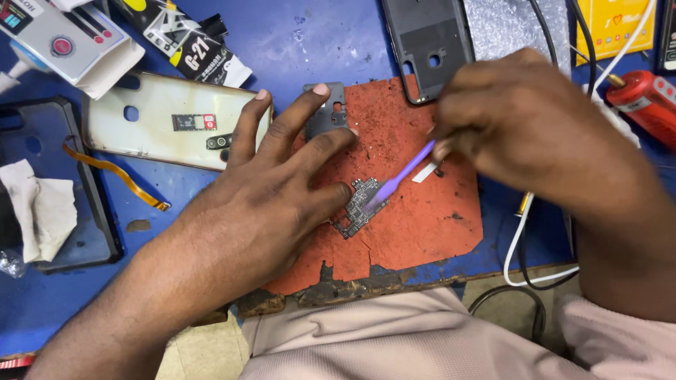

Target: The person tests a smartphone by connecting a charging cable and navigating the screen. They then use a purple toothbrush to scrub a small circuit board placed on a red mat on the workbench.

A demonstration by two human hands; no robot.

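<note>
While my left hand (278, 186) spreads its fingers, pinning the circuit board (359, 207) mid-frame, my right hand (521, 119) pinches the purple tool (401, 176) onto it.

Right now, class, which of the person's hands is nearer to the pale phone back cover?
Left. The left hand has fingers reaching beside the pale phone back cover; the right hand is across the red mat.

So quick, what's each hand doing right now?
Left hand: open, fingers spread, pinning the small circuit board.
Right hand: closed around a purple tool.
</note>
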